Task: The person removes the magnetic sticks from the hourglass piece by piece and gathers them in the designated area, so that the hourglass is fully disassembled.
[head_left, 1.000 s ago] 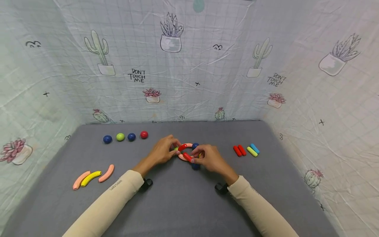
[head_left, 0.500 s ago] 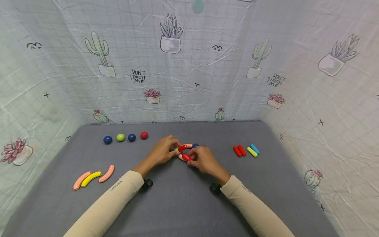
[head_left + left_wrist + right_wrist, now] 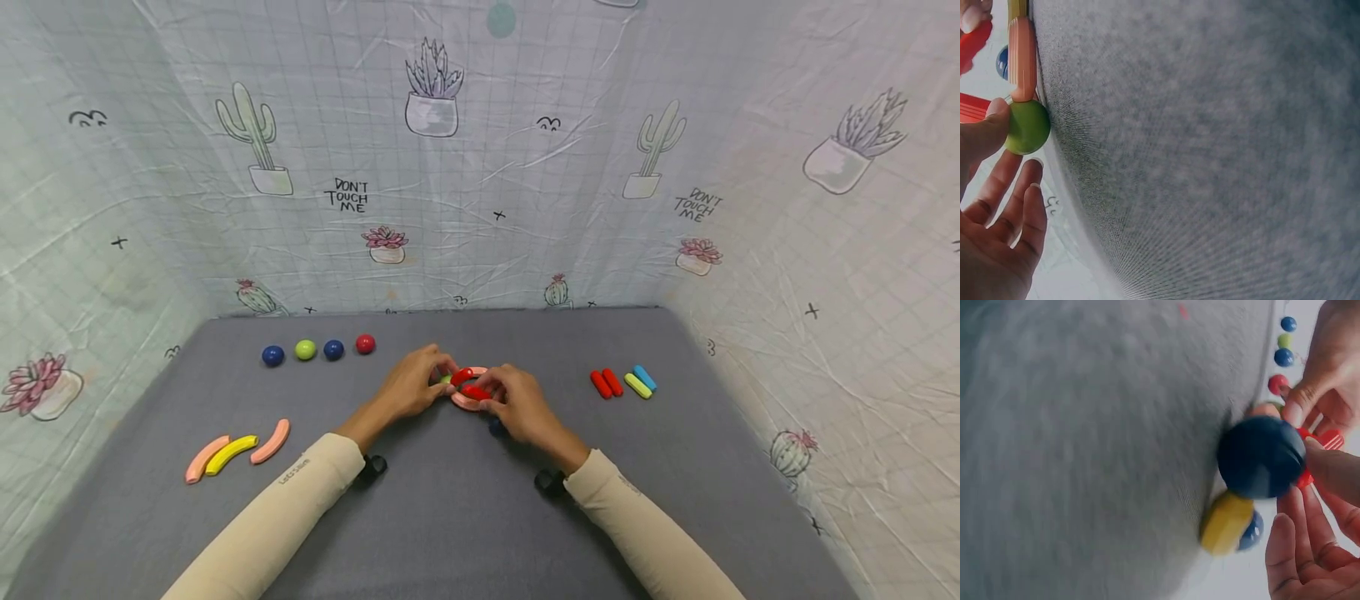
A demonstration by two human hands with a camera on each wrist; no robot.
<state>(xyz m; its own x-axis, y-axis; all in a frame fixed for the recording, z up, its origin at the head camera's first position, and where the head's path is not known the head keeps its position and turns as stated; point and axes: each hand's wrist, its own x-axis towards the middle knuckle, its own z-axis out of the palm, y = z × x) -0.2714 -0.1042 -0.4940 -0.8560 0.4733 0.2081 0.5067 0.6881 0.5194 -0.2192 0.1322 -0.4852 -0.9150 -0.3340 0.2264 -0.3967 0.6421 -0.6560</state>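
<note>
- At the middle of the grey table, the left hand pinches the ring of coloured pieces — beside a green ball.
- Right hand — its fingers grasp a red stick on this ring.

Grey mat; cactus-print cloth; cream sleeves.

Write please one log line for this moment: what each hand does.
left hand: pinches green ball | right hand: pinches red stick | ring of sticks: on grey table
</note>
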